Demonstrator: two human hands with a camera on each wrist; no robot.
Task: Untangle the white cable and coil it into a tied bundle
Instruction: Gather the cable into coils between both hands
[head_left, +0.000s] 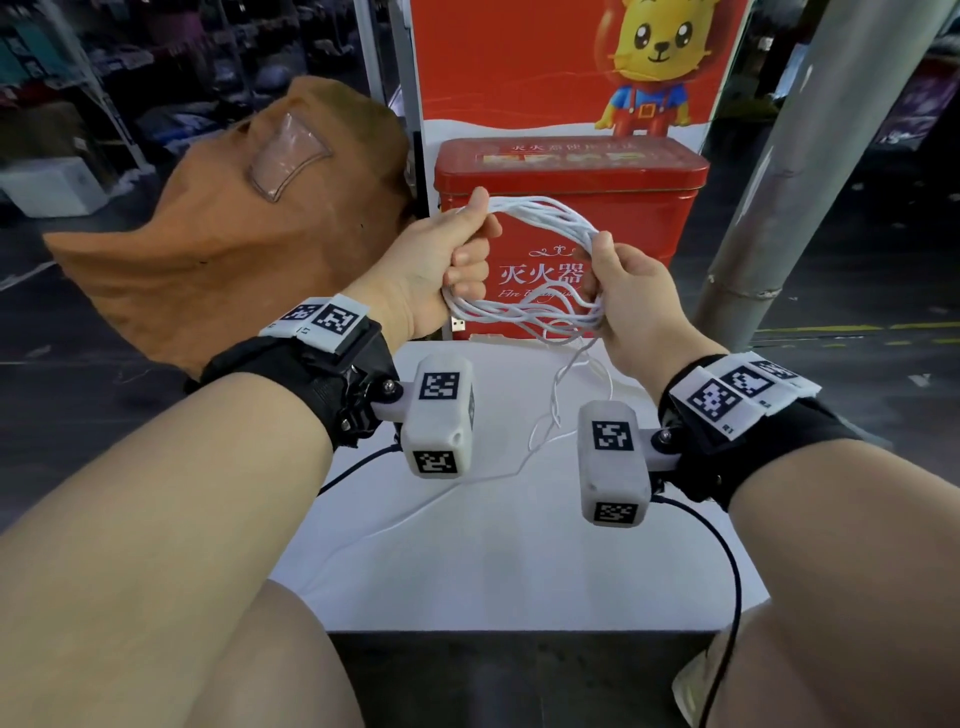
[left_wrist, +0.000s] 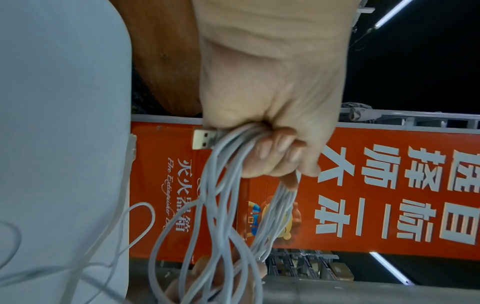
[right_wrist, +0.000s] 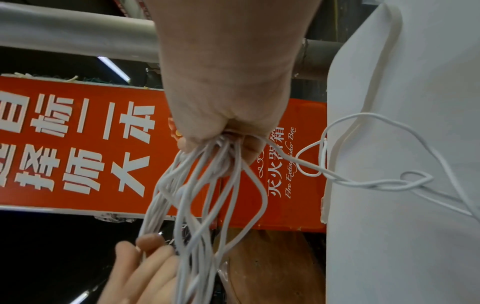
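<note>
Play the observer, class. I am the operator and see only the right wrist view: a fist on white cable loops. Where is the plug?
Observer: The USB plug sticks out just below the left hand, on the far side of the coil from your camera.
Operator: How does that hand hold the white cable?
Observer: The head view shows it curled round the coil's left side, thumb on top, while the right hand grips the right side.
Operator: Where does the loose tail go?
Observer: It hangs from the coil, then trails across the white table toward its near left edge. I cannot see its end.
</note>
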